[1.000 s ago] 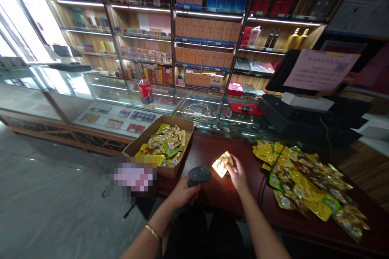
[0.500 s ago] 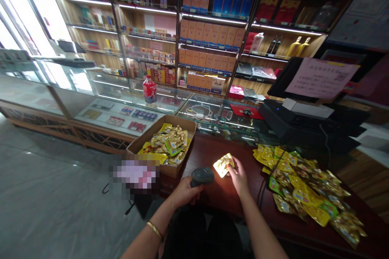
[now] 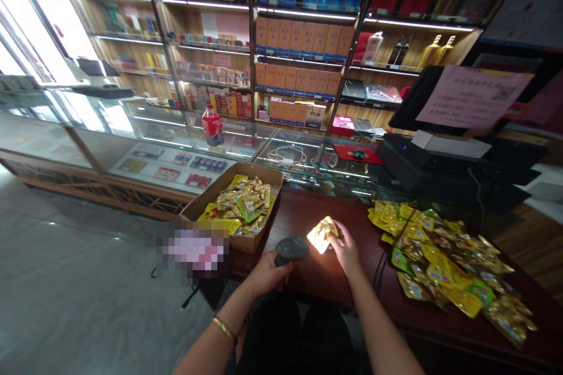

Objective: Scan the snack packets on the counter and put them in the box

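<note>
My left hand (image 3: 269,272) is wrapped round the handle of a dark grey barcode scanner (image 3: 292,249), whose head points right. Between the fingers of my right hand (image 3: 346,246) is a small gold snack packet (image 3: 322,234), lit brightly by the scanner's light. Scanner and packet are a short gap apart, above the dark red wooden desk (image 3: 299,211). On the left, an open cardboard box (image 3: 275,183) holds several gold, yellow and green packets (image 3: 246,199). A loose pile of similar packets (image 3: 440,258) lies to the right of my right hand.
A glass display counter (image 3: 237,149) runs behind the desk, with a red bottle (image 3: 213,126) on it. At the right stands a monitor (image 3: 409,99) with a paper sheet on it. A black cable (image 3: 398,240) crosses the packet pile. Shelves of boxes (image 3: 303,38) line the wall.
The view has shifted slightly. The packet in my right hand is now lit more brightly and has tilted a little; both hands keep their holds.
</note>
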A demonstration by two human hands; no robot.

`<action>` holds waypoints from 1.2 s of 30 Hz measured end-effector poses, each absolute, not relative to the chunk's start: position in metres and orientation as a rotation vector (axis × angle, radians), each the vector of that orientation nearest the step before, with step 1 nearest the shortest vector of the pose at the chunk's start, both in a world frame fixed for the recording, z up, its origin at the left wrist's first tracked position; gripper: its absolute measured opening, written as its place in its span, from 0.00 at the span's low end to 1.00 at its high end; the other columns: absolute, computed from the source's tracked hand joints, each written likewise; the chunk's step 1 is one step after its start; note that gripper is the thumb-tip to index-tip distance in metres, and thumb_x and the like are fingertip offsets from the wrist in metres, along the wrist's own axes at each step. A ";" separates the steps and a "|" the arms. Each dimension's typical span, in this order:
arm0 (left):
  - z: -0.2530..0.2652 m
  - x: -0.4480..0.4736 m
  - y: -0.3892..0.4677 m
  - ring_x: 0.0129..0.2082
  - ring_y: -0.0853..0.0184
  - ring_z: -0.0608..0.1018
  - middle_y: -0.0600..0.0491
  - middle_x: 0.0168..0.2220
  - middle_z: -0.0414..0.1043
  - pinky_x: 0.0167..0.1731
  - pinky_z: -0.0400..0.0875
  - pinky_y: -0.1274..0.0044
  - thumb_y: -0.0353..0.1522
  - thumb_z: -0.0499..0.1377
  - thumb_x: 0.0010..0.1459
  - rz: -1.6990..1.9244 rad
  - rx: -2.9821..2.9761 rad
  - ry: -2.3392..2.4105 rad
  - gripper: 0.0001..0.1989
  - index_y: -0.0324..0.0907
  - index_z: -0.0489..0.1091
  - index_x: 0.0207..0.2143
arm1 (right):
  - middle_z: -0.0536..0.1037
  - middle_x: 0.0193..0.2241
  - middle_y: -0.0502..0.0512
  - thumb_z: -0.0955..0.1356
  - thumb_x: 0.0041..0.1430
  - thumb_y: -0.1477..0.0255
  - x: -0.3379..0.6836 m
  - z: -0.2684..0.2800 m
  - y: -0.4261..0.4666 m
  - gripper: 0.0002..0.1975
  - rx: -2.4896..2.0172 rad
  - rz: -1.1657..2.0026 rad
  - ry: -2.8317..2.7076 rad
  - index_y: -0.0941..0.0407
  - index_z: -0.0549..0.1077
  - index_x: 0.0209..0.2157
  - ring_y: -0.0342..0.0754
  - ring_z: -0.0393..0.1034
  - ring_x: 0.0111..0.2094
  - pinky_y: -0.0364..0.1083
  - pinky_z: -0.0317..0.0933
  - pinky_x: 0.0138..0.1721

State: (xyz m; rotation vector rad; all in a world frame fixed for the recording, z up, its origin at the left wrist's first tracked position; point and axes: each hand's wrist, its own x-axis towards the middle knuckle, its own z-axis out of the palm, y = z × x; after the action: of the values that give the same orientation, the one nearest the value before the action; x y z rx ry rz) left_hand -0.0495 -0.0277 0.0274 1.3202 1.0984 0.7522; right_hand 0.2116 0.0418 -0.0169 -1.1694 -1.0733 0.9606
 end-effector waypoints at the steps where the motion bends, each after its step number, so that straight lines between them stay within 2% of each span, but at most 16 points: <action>1: 0.027 -0.049 -0.028 0.14 0.70 0.70 0.55 0.17 0.69 0.15 0.59 0.79 0.53 0.63 0.54 0.761 1.318 1.111 0.24 0.42 0.67 0.22 | 0.83 0.52 0.62 0.76 0.49 0.56 0.211 -0.017 0.042 0.30 -1.169 0.966 -1.068 0.51 0.76 0.53 0.61 0.83 0.43 0.54 0.78 0.39; 6: 0.027 -0.047 -0.027 0.13 0.70 0.69 0.56 0.17 0.69 0.15 0.59 0.79 0.53 0.63 0.54 0.799 1.277 1.141 0.23 0.42 0.67 0.26 | 0.83 0.52 0.62 0.77 0.47 0.55 0.212 -0.019 0.044 0.30 -1.158 0.947 -1.080 0.51 0.78 0.51 0.62 0.81 0.48 0.55 0.78 0.44; 9: 0.027 -0.048 -0.027 0.14 0.69 0.71 0.54 0.19 0.72 0.16 0.60 0.79 0.51 0.65 0.53 0.758 1.289 1.113 0.22 0.42 0.69 0.28 | 0.82 0.53 0.62 0.77 0.48 0.53 0.213 -0.018 0.042 0.31 -1.159 0.935 -1.122 0.51 0.78 0.53 0.61 0.81 0.46 0.53 0.79 0.38; 13: 0.028 -0.049 -0.027 0.14 0.71 0.70 0.54 0.17 0.69 0.16 0.59 0.79 0.50 0.63 0.55 0.756 1.330 1.102 0.23 0.42 0.67 0.22 | 0.83 0.53 0.62 0.77 0.49 0.52 0.212 -0.016 0.040 0.31 -1.172 0.947 -1.117 0.51 0.78 0.53 0.61 0.82 0.43 0.51 0.77 0.31; 19: 0.028 -0.048 -0.027 0.14 0.71 0.70 0.54 0.18 0.69 0.15 0.59 0.79 0.52 0.63 0.54 0.765 1.326 1.122 0.24 0.42 0.67 0.23 | 0.83 0.51 0.61 0.77 0.48 0.56 0.211 -0.017 0.042 0.29 -1.127 0.950 -1.093 0.51 0.77 0.51 0.61 0.81 0.47 0.53 0.79 0.39; 23: 0.026 -0.050 -0.027 0.14 0.71 0.70 0.55 0.17 0.69 0.15 0.59 0.80 0.51 0.64 0.54 0.777 1.320 1.101 0.22 0.41 0.68 0.26 | 0.82 0.52 0.63 0.77 0.48 0.56 0.213 -0.021 0.045 0.31 -1.139 0.938 -1.059 0.52 0.74 0.53 0.60 0.82 0.44 0.51 0.78 0.33; 25: 0.024 -0.051 -0.027 0.14 0.71 0.70 0.55 0.18 0.70 0.15 0.59 0.80 0.51 0.65 0.54 0.783 1.320 1.081 0.22 0.41 0.69 0.28 | 0.81 0.53 0.63 0.77 0.48 0.57 0.216 -0.024 0.047 0.33 -1.141 0.913 -1.020 0.51 0.71 0.54 0.60 0.81 0.45 0.52 0.78 0.34; 28: 0.021 -0.052 -0.027 0.14 0.71 0.70 0.55 0.18 0.71 0.15 0.60 0.81 0.51 0.65 0.54 0.803 1.305 1.064 0.22 0.40 0.70 0.29 | 0.82 0.49 0.60 0.76 0.46 0.59 0.221 -0.028 0.052 0.30 -1.185 0.818 -0.993 0.52 0.73 0.51 0.59 0.80 0.47 0.56 0.77 0.43; 32: 0.018 -0.051 -0.027 0.13 0.71 0.70 0.56 0.18 0.71 0.15 0.60 0.81 0.51 0.66 0.54 0.815 1.304 1.055 0.22 0.40 0.71 0.31 | 0.84 0.41 0.58 0.74 0.46 0.58 0.225 -0.032 0.056 0.22 -1.273 0.694 -1.022 0.53 0.75 0.43 0.58 0.80 0.44 0.58 0.73 0.50; 36: 0.019 -0.050 -0.028 0.13 0.71 0.70 0.56 0.19 0.71 0.14 0.60 0.81 0.51 0.66 0.53 0.830 1.280 1.077 0.23 0.40 0.70 0.30 | 0.84 0.41 0.57 0.75 0.46 0.57 0.225 -0.034 0.055 0.25 -1.241 0.694 -1.027 0.52 0.73 0.44 0.56 0.80 0.41 0.56 0.75 0.46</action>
State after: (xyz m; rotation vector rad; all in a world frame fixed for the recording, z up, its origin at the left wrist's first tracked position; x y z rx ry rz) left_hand -0.0503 -0.0282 0.0189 1.2801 1.0775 0.8300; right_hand 0.2250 0.0555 -0.0341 -1.2410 -1.0268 0.6943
